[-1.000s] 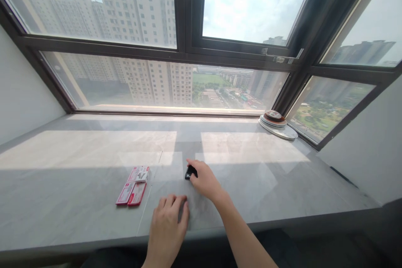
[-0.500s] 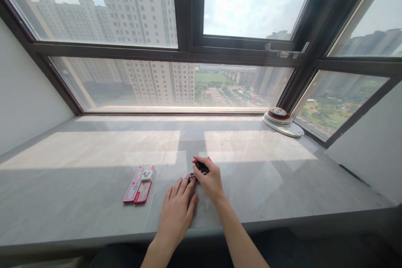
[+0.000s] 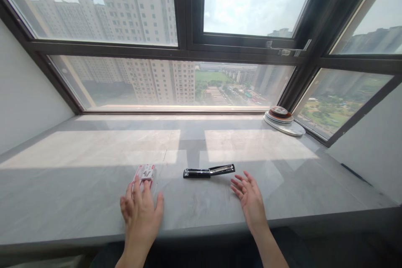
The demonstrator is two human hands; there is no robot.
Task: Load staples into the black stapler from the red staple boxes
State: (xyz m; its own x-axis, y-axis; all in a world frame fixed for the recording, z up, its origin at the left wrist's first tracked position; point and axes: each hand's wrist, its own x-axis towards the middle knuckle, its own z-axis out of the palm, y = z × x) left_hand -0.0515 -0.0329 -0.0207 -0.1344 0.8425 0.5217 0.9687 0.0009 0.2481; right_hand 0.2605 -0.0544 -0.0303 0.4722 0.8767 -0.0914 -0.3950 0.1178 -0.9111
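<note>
The near edge of the windowsill runs straight across, its slab smooth, pale grey and marble-like, with fine seams. At eight o'clock from the black stapler, the left hand is back up, fingers fanned and thumb held wide. Its fingers lie over the small printed boxes; whether they press on them I cannot tell. At four o'clock the right hand is bare of any object, palm turned inward, fingers apart and loosely bent, its tips near the stapler but not touching it.

The boxes, flat and rectangular in glossy red and white, sit at nine o'clock, partly hidden by the hand; the top of one is white with a grey print. Level with them, the stapler lies on the sill, swung open at its hinge into a shallow bend: a shiny black half points to nine o'clock, the other, with a bright metal channel, towards three and slightly up.

At two o'clock, in the far corner, rests a stack of round plates, a small brown-rimmed one above wider pale ones. Behind rises the dark window frame, smooth and straight-barred, with pale gridded tower blocks beyond the glass at eleven.
</note>
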